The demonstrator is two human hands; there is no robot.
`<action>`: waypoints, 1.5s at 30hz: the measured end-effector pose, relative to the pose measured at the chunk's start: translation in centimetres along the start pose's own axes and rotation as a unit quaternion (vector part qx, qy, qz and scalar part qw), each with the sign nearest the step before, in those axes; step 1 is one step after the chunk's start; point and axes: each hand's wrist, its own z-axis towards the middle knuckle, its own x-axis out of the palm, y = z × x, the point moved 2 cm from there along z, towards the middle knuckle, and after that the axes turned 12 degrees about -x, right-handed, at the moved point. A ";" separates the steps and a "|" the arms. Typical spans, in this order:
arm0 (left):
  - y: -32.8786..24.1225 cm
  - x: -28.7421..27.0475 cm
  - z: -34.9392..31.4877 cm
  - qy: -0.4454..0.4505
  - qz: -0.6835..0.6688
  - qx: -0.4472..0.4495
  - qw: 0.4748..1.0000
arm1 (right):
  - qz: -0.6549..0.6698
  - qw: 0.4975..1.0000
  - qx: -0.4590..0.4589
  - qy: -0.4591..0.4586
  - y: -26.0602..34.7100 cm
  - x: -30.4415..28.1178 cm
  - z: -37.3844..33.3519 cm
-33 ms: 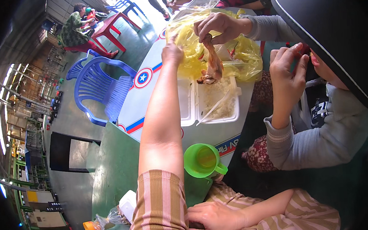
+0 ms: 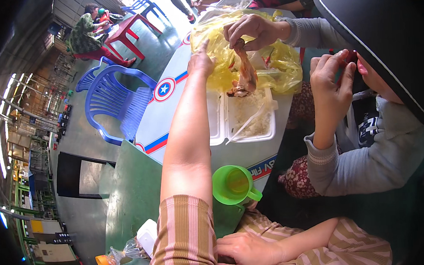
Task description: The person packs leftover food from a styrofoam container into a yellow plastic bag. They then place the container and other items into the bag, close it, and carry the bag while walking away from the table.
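Note:
My left hand (image 2: 201, 64) reaches far forward over the table. Its index finger is stretched out against the near left edge of a crumpled yellow plastic bag (image 2: 285, 77); the other fingers are partly hidden. In my lap rests my right hand (image 2: 252, 252), lying flat on the striped cloth, its fingertips partly covered by my left sleeve. A co-worker's hand (image 2: 254, 30) at the right holds a piece of cooked chicken (image 2: 244, 72) by its end, above a white foam box (image 2: 273, 128) with rice (image 2: 252, 113). That person's other hand (image 2: 332, 79) is raised to the mouth.
A green mug (image 2: 219, 185) with liquid stands near me. A white spoon (image 2: 248, 125) lies across the foam box. Blue chairs (image 2: 115, 97) and a black chair (image 2: 71, 175) stand left of the table. An orange-capped bottle (image 2: 104, 262) lies at lower left.
My left hand has shifted slightly to the right, and its index finger now tilts more rightward along the bag's edge. The chicken and my right hand have stayed in place.

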 end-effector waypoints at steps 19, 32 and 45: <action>10.6 -8.6 5.8 -0.051 -0.554 -0.258 0.790 | 0.009 1.000 0.017 -0.019 0.4 -0.3 0.8; 13.1 -9.1 4.5 -0.170 -0.384 0.039 0.907 | 0.011 1.000 0.015 -0.019 0.7 -0.1 0.8; 9.5 -5.6 5.1 -0.029 -0.457 -0.133 0.879 | 0.014 1.000 0.024 -0.013 1.3 -0.5 1.0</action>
